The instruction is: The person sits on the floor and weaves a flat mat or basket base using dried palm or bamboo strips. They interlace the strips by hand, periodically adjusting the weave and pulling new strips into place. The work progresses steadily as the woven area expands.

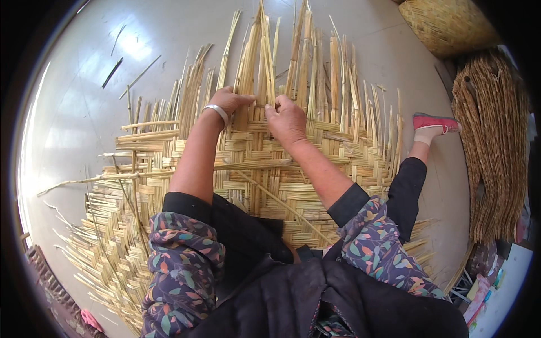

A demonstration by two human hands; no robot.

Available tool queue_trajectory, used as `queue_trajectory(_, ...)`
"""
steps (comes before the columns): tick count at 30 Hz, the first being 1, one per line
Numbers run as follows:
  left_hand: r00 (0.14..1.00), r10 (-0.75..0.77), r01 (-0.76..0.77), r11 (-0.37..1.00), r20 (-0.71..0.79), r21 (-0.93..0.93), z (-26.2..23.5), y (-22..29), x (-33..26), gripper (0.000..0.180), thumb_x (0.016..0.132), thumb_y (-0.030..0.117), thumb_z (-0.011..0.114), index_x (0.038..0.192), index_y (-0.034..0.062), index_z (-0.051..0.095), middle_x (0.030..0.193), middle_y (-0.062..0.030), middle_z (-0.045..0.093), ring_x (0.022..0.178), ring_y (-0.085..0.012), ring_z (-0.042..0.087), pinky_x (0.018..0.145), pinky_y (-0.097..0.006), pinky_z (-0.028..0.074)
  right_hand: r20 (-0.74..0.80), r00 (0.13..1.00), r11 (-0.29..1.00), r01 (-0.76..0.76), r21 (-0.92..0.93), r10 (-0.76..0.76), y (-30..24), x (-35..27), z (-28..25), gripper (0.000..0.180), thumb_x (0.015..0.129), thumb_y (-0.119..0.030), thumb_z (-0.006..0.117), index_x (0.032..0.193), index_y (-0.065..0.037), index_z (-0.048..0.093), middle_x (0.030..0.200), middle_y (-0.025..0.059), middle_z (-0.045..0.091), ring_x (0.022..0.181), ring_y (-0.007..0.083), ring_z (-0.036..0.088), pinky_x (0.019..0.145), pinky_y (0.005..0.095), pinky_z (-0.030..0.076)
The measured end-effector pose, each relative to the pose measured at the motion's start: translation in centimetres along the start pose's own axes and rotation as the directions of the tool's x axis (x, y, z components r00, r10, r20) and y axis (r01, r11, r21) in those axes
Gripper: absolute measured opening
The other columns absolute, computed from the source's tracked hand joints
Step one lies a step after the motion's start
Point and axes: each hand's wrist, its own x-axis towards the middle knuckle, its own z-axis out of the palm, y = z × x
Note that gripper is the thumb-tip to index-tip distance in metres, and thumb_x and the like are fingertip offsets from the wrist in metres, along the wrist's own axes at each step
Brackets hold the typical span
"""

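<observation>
A large woven reed mat (265,147) lies on the floor under me, with loose strip ends fanning out along its far edge. My right hand (288,119) is closed in a pinch on the lower part of a few upright reed strips (267,53) at that edge. Just left of it, my left hand (230,103), with a silver bracelet (218,114) at the wrist, is closed around neighbouring reed strips (244,73), its thumb pointing right. Some fingertips are hidden behind the reeds. A longer loose reed (107,178) lies across the weave beneath my forearms.
My leg stretches out at right, ending in a red shoe (435,123). Beyond it stand a bundle of brown braided strands (489,146) and a rounded woven piece (448,23). Stray reed bits (140,78) and a dark stick (112,73) lie on the far-left floor.
</observation>
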Motion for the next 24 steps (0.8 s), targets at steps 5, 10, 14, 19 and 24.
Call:
queue_trajectory(5, 0.997, 0.004, 0.001, 0.998, 0.079, -0.065, 0.2, 0.8, -1.4, 0.031, 0.076, 0.013, 0.072, 0.101, 0.0023, 0.058, 0.086, -0.0055, 0.065, 0.077, -0.0156, 0.061, 0.071, -0.030, 0.050, -0.038, 0.998, 0.997, 0.039, -0.067, -0.042, 0.8, 0.7, 0.9, 0.016, 0.080, -0.022, 0.060, 0.084, -0.007, 0.056, 0.067, 0.0120, 0.058, 0.063, 0.0298, 0.057, 0.062, 0.0404, 0.046)
queue_trajectory(10, 0.988, 0.073, -0.049, 0.983, 0.134, -0.175, -0.6, -0.1, -1.0, 0.030, 0.078, 0.011, 0.070, 0.104, 0.0032, 0.058, 0.092, -0.0042, 0.064, 0.080, -0.0151, 0.060, 0.072, -0.031, 0.049, 0.075, 0.954, 0.935, 0.301, -0.187, -0.291, 1.4, 0.4, 1.0, 0.016, 0.082, -0.023, 0.058, 0.089, -0.009, 0.059, 0.083, 0.0109, 0.061, 0.077, 0.0288, 0.058, 0.070, 0.0405, 0.046)
queue_trajectory(14, 0.976, 0.209, -0.169, 0.898, 0.056, -0.407, -0.9, -0.7, -0.9, 0.031, 0.080, 0.010, 0.068, 0.109, 0.0036, 0.058, 0.093, -0.0032, 0.063, 0.082, -0.0145, 0.060, 0.072, -0.030, 0.049, 0.209, 0.943, 0.958, 0.278, -0.066, -0.259, 2.1, 1.6, 0.0, 0.017, 0.082, -0.025, 0.059, 0.093, -0.011, 0.060, 0.089, 0.0090, 0.060, 0.083, 0.0269, 0.058, 0.074, 0.0379, 0.046)
queue_trajectory(19, 0.918, 0.157, -0.256, 0.937, -0.364, -0.240, -1.5, -2.4, -0.9, 0.020, 0.082, 0.003, 0.061, 0.102, 0.0032, 0.062, 0.087, -0.0036, 0.064, 0.065, -0.0121, 0.059, 0.053, -0.022, 0.048, 0.257, 0.955, 0.989, 0.147, 0.021, -0.147, 1.8, 1.7, -0.5, 0.013, 0.084, -0.019, 0.057, 0.093, -0.010, 0.061, 0.091, 0.0083, 0.060, 0.086, 0.0254, 0.058, 0.079, 0.0347, 0.046)
queue_trajectory(24, 0.710, 0.363, -0.328, 0.929, -0.603, 0.172, -0.8, -4.6, -1.5, 0.016, 0.080, 0.004, 0.062, 0.096, 0.0048, 0.066, 0.085, -0.0048, 0.066, 0.067, -0.0113, 0.060, 0.058, -0.023, 0.050, 0.167, 0.948, 0.962, 0.271, 0.026, -0.271, 2.2, 0.8, -0.1, 0.017, 0.085, -0.011, 0.052, 0.099, -0.009, 0.062, 0.103, 0.0090, 0.057, 0.093, 0.0256, 0.057, 0.087, 0.0334, 0.045)
